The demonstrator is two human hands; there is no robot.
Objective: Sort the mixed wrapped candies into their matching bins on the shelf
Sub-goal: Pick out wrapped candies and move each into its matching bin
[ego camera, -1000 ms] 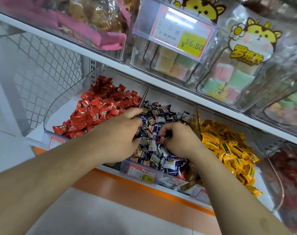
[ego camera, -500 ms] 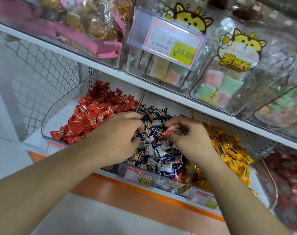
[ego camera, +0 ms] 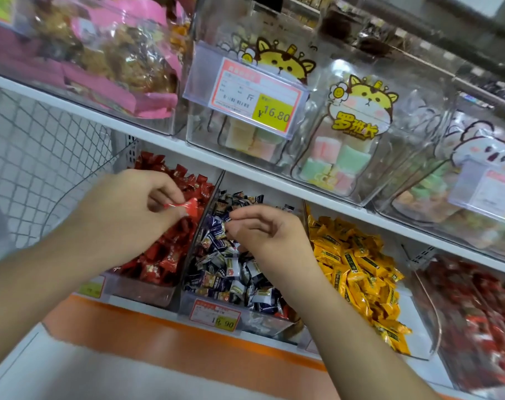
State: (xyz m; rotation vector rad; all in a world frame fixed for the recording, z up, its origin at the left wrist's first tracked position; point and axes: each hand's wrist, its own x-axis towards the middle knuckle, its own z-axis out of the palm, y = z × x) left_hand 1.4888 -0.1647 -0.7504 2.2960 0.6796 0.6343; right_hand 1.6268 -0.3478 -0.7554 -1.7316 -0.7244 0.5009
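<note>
Left hand (ego camera: pixel 130 209) pinches red candy (ego camera: pixel 187 204) over red bin (ego camera: pixel 147 287): drop clear of divider; right hand (ego camera: pixel 270 235) loosely curled, apparently grasping nothing.

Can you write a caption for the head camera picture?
Left hand pinches a red wrapped candy over the clear bin of red candies.

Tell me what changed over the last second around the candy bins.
The red candy went from the right hand to the left hand, which now pinches it and has moved left over the red bin. The right hand hovers above the blue candies, its fingers holding nothing. The candy piles look unchanged.
</note>
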